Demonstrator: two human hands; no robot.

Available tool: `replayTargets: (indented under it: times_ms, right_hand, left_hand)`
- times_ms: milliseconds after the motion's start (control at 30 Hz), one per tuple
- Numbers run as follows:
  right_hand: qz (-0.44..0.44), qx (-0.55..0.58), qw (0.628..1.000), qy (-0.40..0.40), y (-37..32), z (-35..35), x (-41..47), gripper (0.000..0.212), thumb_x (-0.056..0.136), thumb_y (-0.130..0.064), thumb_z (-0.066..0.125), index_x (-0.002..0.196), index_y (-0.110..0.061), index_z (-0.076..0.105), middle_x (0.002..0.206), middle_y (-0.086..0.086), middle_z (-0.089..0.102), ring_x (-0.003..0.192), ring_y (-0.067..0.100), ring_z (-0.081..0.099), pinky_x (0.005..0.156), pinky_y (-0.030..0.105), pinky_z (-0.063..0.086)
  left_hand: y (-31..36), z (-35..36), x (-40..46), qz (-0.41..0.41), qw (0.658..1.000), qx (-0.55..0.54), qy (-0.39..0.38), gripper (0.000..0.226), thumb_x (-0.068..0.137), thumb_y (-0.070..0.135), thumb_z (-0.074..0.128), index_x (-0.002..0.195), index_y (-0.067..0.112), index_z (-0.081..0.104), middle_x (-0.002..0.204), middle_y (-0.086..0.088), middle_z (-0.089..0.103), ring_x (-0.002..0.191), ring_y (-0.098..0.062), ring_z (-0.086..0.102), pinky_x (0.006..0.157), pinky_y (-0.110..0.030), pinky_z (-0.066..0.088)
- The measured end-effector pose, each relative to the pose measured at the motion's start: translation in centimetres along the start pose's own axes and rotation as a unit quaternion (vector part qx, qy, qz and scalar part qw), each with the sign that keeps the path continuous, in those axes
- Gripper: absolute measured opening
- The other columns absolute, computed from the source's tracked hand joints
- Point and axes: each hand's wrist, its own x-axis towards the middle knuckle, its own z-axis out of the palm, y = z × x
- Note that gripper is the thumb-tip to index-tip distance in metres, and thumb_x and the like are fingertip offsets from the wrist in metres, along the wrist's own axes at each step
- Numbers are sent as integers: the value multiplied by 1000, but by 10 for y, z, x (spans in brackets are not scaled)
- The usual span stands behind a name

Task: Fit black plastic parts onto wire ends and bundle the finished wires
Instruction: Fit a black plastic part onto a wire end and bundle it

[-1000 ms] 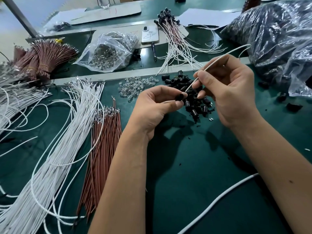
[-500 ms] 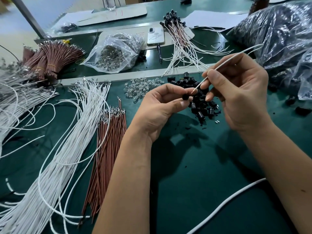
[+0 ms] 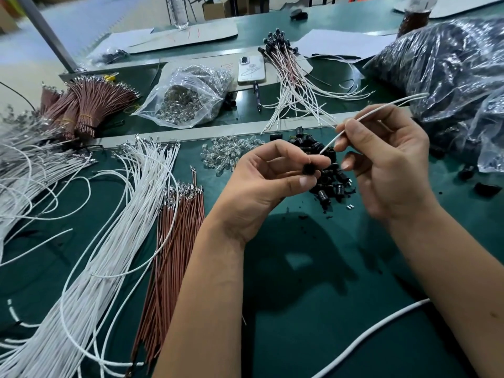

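Left hand (image 3: 261, 184) pinches a small black plastic cap (image 3: 390, 168) between thumb and forefinger. Right hand (image 3: 387, 159) grips a thin white wire (image 3: 362, 118) near its bare end, the tip poised just beside the cap, apparently not yet inserted. A pile of loose black caps (image 3: 331, 184) lies just beyond both hands. The wire looks light and limp, so it is best held close to the tip; the cap, tiny and smooth, likely slips easily.
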Motion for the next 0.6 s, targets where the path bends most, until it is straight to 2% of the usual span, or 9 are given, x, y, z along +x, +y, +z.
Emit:
replayTargets:
  times_ms: [267,333,400,500,600]
  right_hand:
    - [20,-7,1000,-10,0,-1,0,10,93,-1,66,94,-9,60,84,8,69,67,16,65,48,21,46]
    - [22,-8,1000,-6,1,-2,0,10,93,-1,67,94,-10,61,83,8,69,67,17,65,47,21,46]
    - [25,-14,1000,5,3,-2,1,12,94,0,68,94,-10,62,83,8,69,67,17,65,47,21,46]
    - [23,-23,999,35,5,-4,3,12,93,0,70,92,-10,64,82,7,71,65,17,65,46,22,46]
    - [37,-38,997,54,7,-7,5,11,92,-3,73,92,-10,65,82,7,74,63,17,65,46,22,46]
  left_hand:
    - [0,-2,1,-10,999,-40,-16,29,81,-11,64,86,17,71,102,-16,76,85,-19,71,78,-25,56]
    - [-1,-3,2,-45,998,-29,21,23,81,-2,71,92,19,73,102,-16,76,80,-18,71,73,-24,57]
    - [-3,-6,5,-99,991,-15,89,22,78,6,75,98,15,71,100,-16,76,72,-16,69,65,-21,57]
    - [-6,-10,7,-160,971,-8,176,16,86,-1,68,100,8,67,95,-19,76,65,-14,68,59,-16,56]
    - [-6,-12,7,-174,967,-28,184,16,91,-9,60,100,2,67,95,-22,75,68,-15,69,64,-16,57]
